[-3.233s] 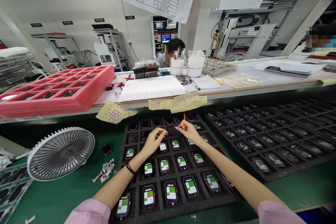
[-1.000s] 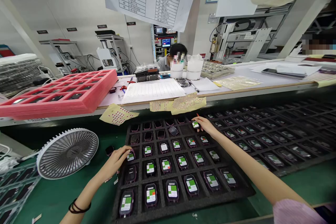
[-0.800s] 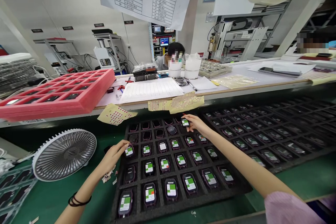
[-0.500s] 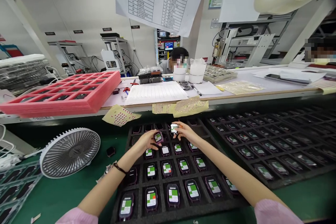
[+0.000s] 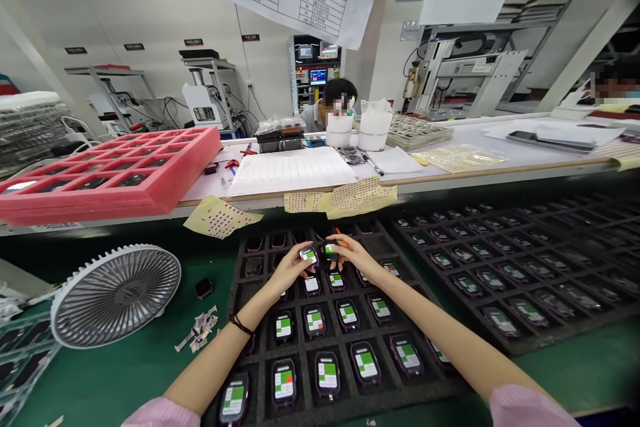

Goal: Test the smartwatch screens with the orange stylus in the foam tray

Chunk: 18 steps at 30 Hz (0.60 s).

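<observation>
My left hand [image 5: 293, 268] grips a smartwatch body [image 5: 309, 255] whose lit screen shows green and white blocks. In my right hand [image 5: 353, 255] is a second smartwatch body [image 5: 331, 249], its screen also lit green and white. An orange, thin tool-like tip [image 5: 341, 233] sticks out by the right fingers; its kind I cannot make out. Both hands are close together over the far part of a black foam tray [image 5: 299, 355]. Its compartments hold several lit watches, such as one watch [image 5: 328, 373] near the front, and darker ones toward the back left.
A second black tray [image 5: 480, 307] of watches lies to the right. On the left stand a round fan [image 5: 117, 297], a single dark watch [image 5: 204, 288] and small strips [image 5: 200, 328]. A shelf ahead carries a pink foam tray [image 5: 165, 190] and paper sheets [image 5: 295, 170]. A co-worker [image 5: 340, 97] sits beyond.
The left hand's watch has moved slightly right, closer to the other, and its screen now faces me more brightly. The right hand's watch has tilted, its screen now darker. The head view has shifted slightly.
</observation>
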{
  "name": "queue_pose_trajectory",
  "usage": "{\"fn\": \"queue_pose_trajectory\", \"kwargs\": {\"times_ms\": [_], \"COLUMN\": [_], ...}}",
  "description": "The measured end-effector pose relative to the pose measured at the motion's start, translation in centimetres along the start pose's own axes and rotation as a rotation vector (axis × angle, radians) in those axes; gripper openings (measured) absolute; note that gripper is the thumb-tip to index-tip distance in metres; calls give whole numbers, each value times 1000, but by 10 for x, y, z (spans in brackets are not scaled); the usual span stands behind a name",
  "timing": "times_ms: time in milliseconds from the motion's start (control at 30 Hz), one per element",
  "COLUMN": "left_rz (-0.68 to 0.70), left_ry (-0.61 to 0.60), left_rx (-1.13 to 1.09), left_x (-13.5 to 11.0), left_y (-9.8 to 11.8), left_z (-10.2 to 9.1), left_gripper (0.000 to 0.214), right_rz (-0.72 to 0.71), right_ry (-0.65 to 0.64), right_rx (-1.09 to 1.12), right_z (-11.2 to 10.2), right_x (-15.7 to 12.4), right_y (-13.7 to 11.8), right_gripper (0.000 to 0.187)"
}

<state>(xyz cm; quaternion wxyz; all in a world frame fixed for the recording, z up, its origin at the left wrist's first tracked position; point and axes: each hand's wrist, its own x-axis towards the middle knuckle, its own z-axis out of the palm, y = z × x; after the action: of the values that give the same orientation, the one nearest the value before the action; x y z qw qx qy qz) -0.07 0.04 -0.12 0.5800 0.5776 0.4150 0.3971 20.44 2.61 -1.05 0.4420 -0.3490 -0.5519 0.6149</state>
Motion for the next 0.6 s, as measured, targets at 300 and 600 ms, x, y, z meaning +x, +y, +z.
{"fn": "queue_pose_trajectory", "kwargs": {"times_ms": [300,600], "left_rz": [38,70], "left_ry": [19,-17], "left_rx": [131,158], "left_x": [2,-1], "left_y": [-4,-1], "left_z": [4,4], "left_gripper": [41,41], "right_rz": [-8,-45], "right_ry": [-31,-79], "right_rx": [-5,-37], "right_z": [-1,-4], "right_x": [0,2], "right_y": [4,10], "right_gripper": [33,36]}}
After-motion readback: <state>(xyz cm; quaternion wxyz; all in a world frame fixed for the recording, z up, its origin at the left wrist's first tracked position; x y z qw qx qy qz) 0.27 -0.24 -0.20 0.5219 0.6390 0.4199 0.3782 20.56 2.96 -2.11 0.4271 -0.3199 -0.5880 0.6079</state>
